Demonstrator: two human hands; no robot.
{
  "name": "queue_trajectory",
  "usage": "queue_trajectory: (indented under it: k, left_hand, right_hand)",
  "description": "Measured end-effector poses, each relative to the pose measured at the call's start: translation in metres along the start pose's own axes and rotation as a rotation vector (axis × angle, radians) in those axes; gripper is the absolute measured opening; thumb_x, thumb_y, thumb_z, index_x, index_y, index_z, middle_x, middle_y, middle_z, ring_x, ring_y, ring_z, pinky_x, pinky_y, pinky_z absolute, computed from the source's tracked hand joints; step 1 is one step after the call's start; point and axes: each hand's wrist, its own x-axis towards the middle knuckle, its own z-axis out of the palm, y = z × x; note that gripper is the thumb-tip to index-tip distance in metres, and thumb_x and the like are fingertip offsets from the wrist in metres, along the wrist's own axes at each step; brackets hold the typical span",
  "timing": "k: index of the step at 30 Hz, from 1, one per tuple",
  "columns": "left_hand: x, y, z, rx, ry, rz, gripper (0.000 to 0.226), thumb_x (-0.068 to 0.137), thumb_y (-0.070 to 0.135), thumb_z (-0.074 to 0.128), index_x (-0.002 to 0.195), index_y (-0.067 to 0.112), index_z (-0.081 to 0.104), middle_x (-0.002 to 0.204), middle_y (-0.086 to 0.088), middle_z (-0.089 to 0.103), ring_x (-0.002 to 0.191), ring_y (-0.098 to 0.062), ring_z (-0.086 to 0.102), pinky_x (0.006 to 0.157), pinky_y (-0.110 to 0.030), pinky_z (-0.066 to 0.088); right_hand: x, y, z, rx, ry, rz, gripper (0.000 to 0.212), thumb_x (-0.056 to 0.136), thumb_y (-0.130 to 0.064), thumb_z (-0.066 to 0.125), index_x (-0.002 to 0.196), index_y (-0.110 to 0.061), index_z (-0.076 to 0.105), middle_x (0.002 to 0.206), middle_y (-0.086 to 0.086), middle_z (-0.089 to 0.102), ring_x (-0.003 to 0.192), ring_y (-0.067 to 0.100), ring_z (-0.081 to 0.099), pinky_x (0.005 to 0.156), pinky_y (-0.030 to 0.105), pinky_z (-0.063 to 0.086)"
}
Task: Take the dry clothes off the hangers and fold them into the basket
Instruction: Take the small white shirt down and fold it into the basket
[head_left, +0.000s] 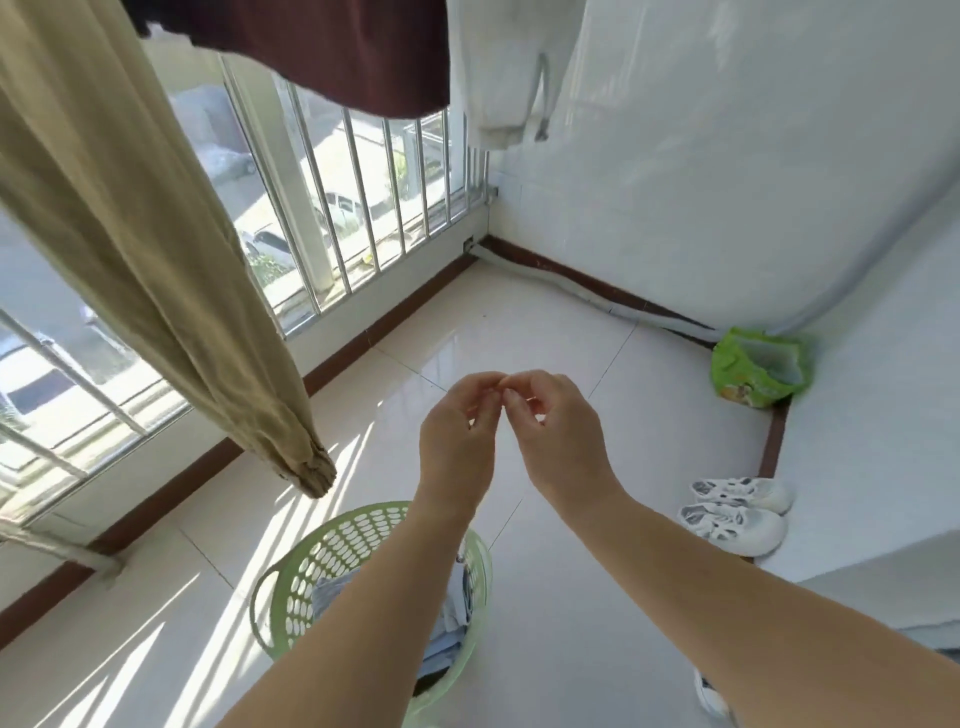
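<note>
Above the green perforated plastic basket (291, 587), the left hand (457, 441) and right hand (561, 441) met fingertip to fingertip, fingers curled, apparently empty. The long khaki cotton trousers (156, 249) hanging left of the basket looked soft and light, probably best gripped at the waistband.

home balcony | hung clothes (332, 52) | barred window (363, 208) | basket (322, 561) | shoes (737, 514)

The green basket (311, 566) stands on the tiled floor with folded pale clothes (447, 623) inside; above it the left hand (457, 431) and right hand (558, 436) meet fingertip to fingertip, fingers curled, nothing visibly held; khaki trousers (150, 249) hang left of the basket; a maroon garment (332, 52) and white garment (498, 73) hang beyond it; white sneakers (737, 514) lie to its right.
</note>
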Motion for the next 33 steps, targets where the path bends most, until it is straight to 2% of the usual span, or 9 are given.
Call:
queue_trajectory:
  k: [4, 6, 9, 11, 13, 15, 18, 25, 33]
  left_hand:
    - [-0.001, 0.065, -0.002, 0.002, 0.023, 0.14, 0.025, 0.092, 0.009, 0.052, 0.089, 0.03, 0.065, 0.087, 0.009, 0.068, 0.089, -0.015, 0.063, 0.088, -0.039, 0.051]
    - [-0.002, 0.094, -0.008, -0.007, 0.029, 0.195, 0.032, 0.092, 0.008, 0.052, 0.083, 0.037, 0.062, 0.084, 0.014, 0.066, 0.088, -0.013, 0.062, 0.088, -0.038, 0.051]
    - [0.0, 0.136, -0.021, -0.058, 0.023, 0.281, 0.033, 0.091, 0.007, 0.052, 0.083, 0.037, 0.063, 0.085, 0.013, 0.067, 0.088, -0.011, 0.064, 0.088, -0.036, 0.052]
    - [0.002, 0.161, -0.031, -0.046, 0.034, 0.357, 0.035, 0.09, 0.006, 0.053, 0.082, 0.038, 0.063, 0.084, 0.015, 0.068, 0.084, -0.003, 0.064, 0.085, -0.031, 0.052]
    - [0.005, 0.187, -0.044, -0.024, 0.053, 0.454, 0.031, 0.089, 0.006, 0.054, 0.087, 0.034, 0.066, 0.088, 0.013, 0.069, 0.087, -0.006, 0.065, 0.087, -0.033, 0.052]
    - [0.008, 0.212, -0.053, -0.033, 0.051, 0.523, 0.024, 0.089, 0.007, 0.054, 0.094, 0.026, 0.069, 0.092, 0.009, 0.071, 0.09, -0.01, 0.066, 0.089, -0.036, 0.052]
    - [0.014, 0.252, -0.067, -0.035, 0.032, 0.632, 0.021, 0.09, 0.008, 0.055, 0.101, 0.019, 0.069, 0.093, 0.008, 0.071, 0.09, -0.007, 0.066, 0.087, -0.034, 0.053]
    - [0.038, 0.347, -0.066, 0.028, -0.034, 0.859, 0.021, 0.09, 0.01, 0.054, 0.099, 0.022, 0.069, 0.09, 0.013, 0.07, 0.085, -0.002, 0.064, 0.083, -0.031, 0.053]
    - [0.06, 0.446, -0.034, -0.092, -0.144, 1.014, 0.03, 0.089, 0.008, 0.056, 0.085, 0.036, 0.065, 0.087, 0.016, 0.07, 0.085, -0.006, 0.065, 0.086, -0.038, 0.053]
  right_hand:
    - [0.004, -0.044, -0.04, 0.037, 0.082, -0.117, 0.019, 0.095, -0.019, 0.049, 0.105, -0.016, 0.064, 0.101, 0.002, 0.062, 0.077, -0.001, 0.05, 0.069, 0.002, 0.036]
    - [0.006, -0.066, -0.055, 0.053, 0.124, -0.169, 0.019, 0.095, -0.018, 0.049, 0.106, -0.015, 0.065, 0.102, 0.001, 0.064, 0.08, 0.002, 0.051, 0.071, 0.004, 0.036]
    - [0.012, -0.104, -0.075, 0.084, 0.189, -0.242, 0.018, 0.094, -0.017, 0.05, 0.104, -0.017, 0.065, 0.101, 0.001, 0.064, 0.085, 0.007, 0.054, 0.072, 0.007, 0.038]
    - [0.015, -0.126, -0.085, 0.106, 0.233, -0.281, 0.018, 0.093, -0.017, 0.05, 0.103, -0.018, 0.066, 0.099, 0.001, 0.065, 0.086, 0.009, 0.056, 0.074, 0.011, 0.04]
    - [0.018, -0.152, -0.095, 0.142, 0.268, -0.333, 0.018, 0.093, -0.017, 0.05, 0.102, -0.018, 0.066, 0.097, -0.001, 0.065, 0.088, 0.009, 0.057, 0.077, 0.015, 0.043]
    - [0.021, -0.176, -0.105, 0.165, 0.295, -0.377, 0.017, 0.093, -0.018, 0.05, 0.101, -0.017, 0.066, 0.096, -0.002, 0.065, 0.088, 0.009, 0.058, 0.077, 0.013, 0.042]
    - [0.026, -0.213, -0.124, 0.204, 0.365, -0.457, 0.017, 0.094, -0.018, 0.05, 0.1, -0.019, 0.065, 0.096, -0.003, 0.065, 0.087, 0.008, 0.058, 0.077, 0.015, 0.044]
    - [0.048, -0.273, -0.184, 0.153, 0.537, -0.561, 0.019, 0.095, -0.022, 0.049, 0.105, -0.017, 0.064, 0.098, -0.005, 0.065, 0.085, 0.0, 0.056, 0.07, -0.002, 0.04]
    - [0.076, -0.321, -0.273, -0.002, 0.736, -0.665, 0.014, 0.093, -0.019, 0.051, 0.09, -0.027, 0.062, 0.093, -0.009, 0.063, 0.084, -0.003, 0.055, 0.068, 0.001, 0.037]
